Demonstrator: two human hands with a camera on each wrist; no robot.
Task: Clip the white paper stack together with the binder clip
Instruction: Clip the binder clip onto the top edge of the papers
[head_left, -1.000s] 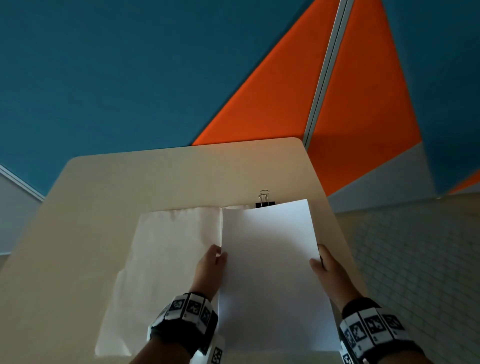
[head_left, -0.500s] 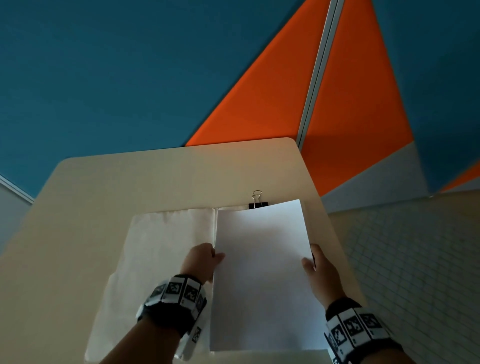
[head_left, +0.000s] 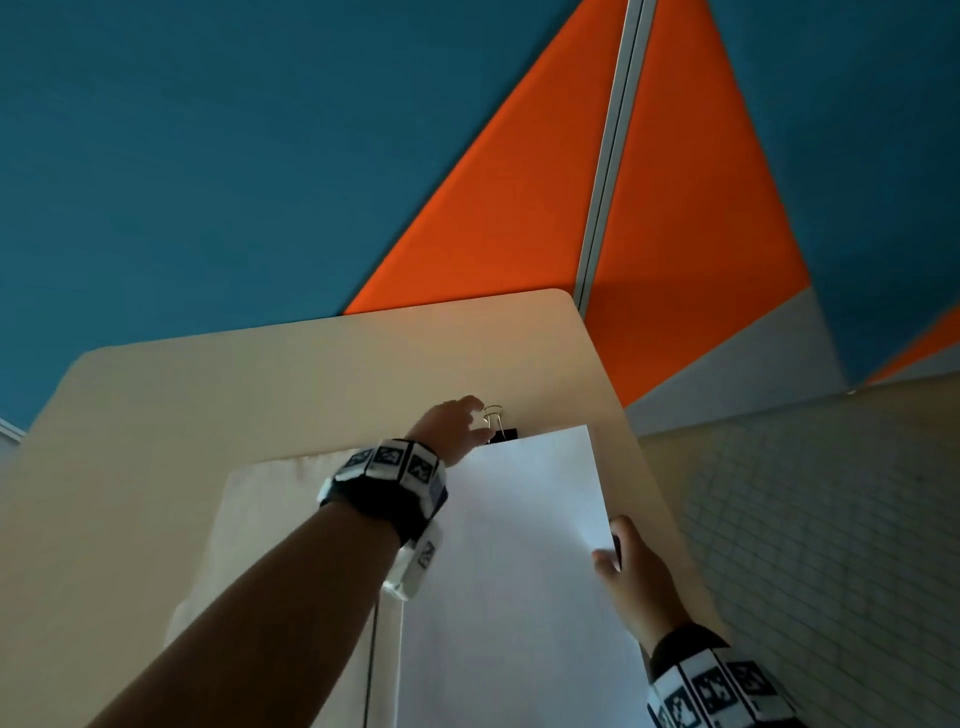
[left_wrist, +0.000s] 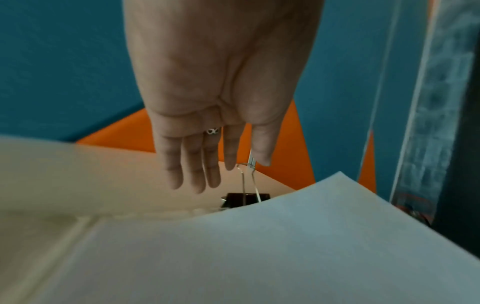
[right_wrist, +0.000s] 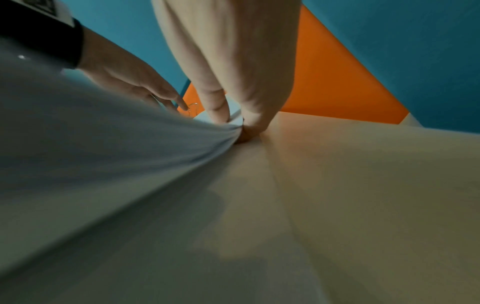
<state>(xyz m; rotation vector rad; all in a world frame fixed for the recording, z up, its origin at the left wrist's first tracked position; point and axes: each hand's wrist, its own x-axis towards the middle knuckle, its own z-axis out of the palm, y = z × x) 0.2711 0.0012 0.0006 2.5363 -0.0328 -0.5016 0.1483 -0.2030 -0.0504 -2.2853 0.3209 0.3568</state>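
The white paper stack (head_left: 519, 545) lies on the right part of the beige table (head_left: 260, 389). A black binder clip (head_left: 498, 428) with silver wire handles stands just behind the stack's far edge. My left hand (head_left: 475, 415) is stretched forward over it. In the left wrist view its fingers are straight, with index fingertip (left_wrist: 230, 165) and thumb on either side of the upright wire handle of the clip (left_wrist: 246, 198). My right hand (head_left: 615, 556) pinches the stack's right edge (right_wrist: 130, 154), thumb (right_wrist: 219, 111) on top and fingers underneath, lifting it slightly.
A cream sheet (head_left: 270, 509) lies left of the stack, partly under my left forearm. Blue and orange partition panels (head_left: 519, 208) rise behind the table. The table's right edge runs close to my right hand, with tiled floor (head_left: 831, 519) beyond.
My left hand has let go of the stack's left edge and reached forward to the binder clip. My right hand keeps hold of the right edge.
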